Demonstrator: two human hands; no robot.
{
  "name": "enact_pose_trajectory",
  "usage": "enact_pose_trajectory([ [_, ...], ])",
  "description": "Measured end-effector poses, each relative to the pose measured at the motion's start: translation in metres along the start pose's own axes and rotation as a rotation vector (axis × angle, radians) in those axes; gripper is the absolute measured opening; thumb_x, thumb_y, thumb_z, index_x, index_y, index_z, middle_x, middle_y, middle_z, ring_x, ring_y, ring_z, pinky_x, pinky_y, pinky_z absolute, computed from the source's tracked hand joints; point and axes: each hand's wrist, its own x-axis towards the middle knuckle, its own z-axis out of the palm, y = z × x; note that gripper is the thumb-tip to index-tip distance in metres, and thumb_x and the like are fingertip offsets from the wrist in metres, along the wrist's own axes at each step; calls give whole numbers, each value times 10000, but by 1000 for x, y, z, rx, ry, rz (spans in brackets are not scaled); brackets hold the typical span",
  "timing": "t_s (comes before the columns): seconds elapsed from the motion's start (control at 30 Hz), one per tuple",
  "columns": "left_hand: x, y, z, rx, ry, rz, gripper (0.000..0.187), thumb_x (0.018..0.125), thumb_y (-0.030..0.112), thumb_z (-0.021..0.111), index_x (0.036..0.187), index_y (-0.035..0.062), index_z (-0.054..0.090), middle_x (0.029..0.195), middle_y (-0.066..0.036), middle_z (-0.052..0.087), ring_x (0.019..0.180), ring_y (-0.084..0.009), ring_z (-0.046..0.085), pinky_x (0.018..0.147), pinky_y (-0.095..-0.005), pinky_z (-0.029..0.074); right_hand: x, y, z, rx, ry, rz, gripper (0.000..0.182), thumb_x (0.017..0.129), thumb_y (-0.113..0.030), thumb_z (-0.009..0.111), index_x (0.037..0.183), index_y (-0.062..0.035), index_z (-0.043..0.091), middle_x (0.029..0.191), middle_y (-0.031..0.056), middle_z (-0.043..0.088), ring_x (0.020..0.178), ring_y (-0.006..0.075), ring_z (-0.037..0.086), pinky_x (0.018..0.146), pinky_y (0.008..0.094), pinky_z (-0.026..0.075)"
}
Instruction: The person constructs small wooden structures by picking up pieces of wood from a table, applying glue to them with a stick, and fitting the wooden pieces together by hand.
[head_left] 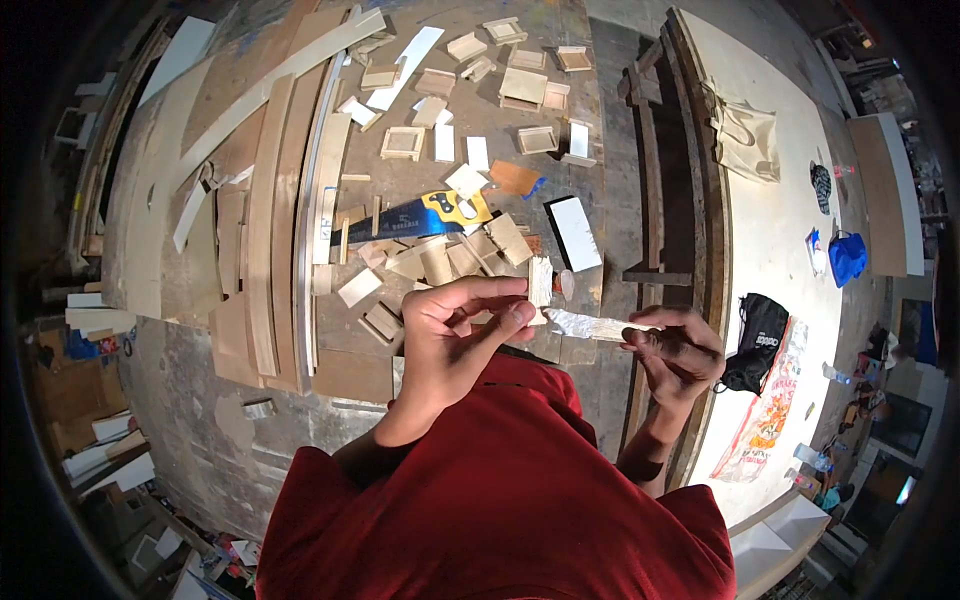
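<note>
My left hand pinches a small pale wooden piece upright between thumb and fingers. In my right hand is a thin stick, held by its right end, its left part coated whitish. The stick's left tip is close to the lower edge of the wooden piece; whether they touch is hard to tell. Just beyond my left hand lie loose wood pieces and a handsaw with a yellow and blue handle. A white block rests beyond the stick.
Small wooden boxes are spread over the far part of the worktable. Long boards lie at the left. On the pale table at the right are a cloth bag, a black bag and a blue item.
</note>
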Motion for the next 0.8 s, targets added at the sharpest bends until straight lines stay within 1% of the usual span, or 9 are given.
enact_pose_trajectory([
  [0.07, 1, 1, 0, -2, -7, -3, 232, 920, -81, 663, 1151, -107, 655, 1042, -160, 709, 955, -197, 713, 825, -335, 652, 2, 1, 1, 29, 83, -8, 145, 672, 38, 865, 778, 10, 771, 893, 132, 749, 793, 200, 725, 676, 277, 574],
  [0.1, 1, 2, 0, -4, -15, -8, 233, 920, -82, 662, 1152, -107, 655, 1042, -159, 709, 951, -195, 713, 823, -335, 653, 4, 2, 1, 27, 86, -7, 145, 672, 38, 865, 778, 10, 771, 893, 132, 749, 793, 200, 725, 676, 277, 574],
  [0.17, 0, 3, 1, -8, -21, -13, 232, 921, -82, 661, 1152, -107, 655, 1040, -160, 709, 950, -194, 713, 823, -335, 653, 10, 4, 0, -46, 62, -81, 134, 671, 34, 868, 749, 25, 759, 885, 128, 749, 790, 204, 725, 680, 279, 578],
  [0.4, 3, 0, 0, -75, -24, -54, 226, 926, -66, 664, 1150, -101, 662, 1028, -159, 712, 940, -191, 716, 816, -335, 654, 11, 3, -3, -35, -28, -105, 130, 678, 37, 867, 736, 30, 752, 883, 129, 750, 791, 202, 725, 667, 276, 578],
  [0.5, 4, -3, -2, -51, -20, -43, 222, 924, -63, 668, 1143, -103, 662, 1015, -163, 714, 926, -193, 720, 812, -333, 654, 9, 5, -2, 28, -32, -66, 135, 677, 42, 865, 738, 34, 745, 898, 132, 753, 795, 200, 724, 662, 278, 577],
  [0.57, 4, -1, 1, -46, -6, -41, 220, 911, -54, 690, 1126, -91, 668, 995, -149, 716, 899, -180, 717, 788, -332, 654, 8, 2, 2, 118, 53, 16, 134, 685, 42, 862, 728, 46, 735, 910, 142, 754, 796, 197, 722, 642, 271, 572],
  [0.6, 3, 0, 3, -41, 11, -37, 218, 897, -45, 712, 1109, -78, 675, 975, -136, 717, 873, -167, 714, 764, -330, 654, 8, 3, 0, 117, 55, 18, 134, 685, 42, 862, 728, 46, 735, 910, 142, 754, 796, 197, 722, 642, 271, 572],
  [0.67, 3, 0, 3, -43, 10, -29, 211, 898, -51, 708, 1104, -79, 674, 971, -134, 717, 871, -167, 714, 767, -331, 653, 10, 7, -1, -20, -26, -44, 119, 697, 47, 852, 734, 40, 740, 912, 153, 753, 787, 201, 722, 625, 259, 564],
  [0.8, 3, -3, 1, -37, 30, 19, 199, 903, -73, 689, 1101, -82, 669, 964, -130, 715, 864, -167, 716, 778, -331, 648, 5, 6, 1, 138, 23, 48, 112, 702, 70, 837, 773, 48, 753, 890, 179, 748, 757, 214, 725, 630, 256, 568],
])
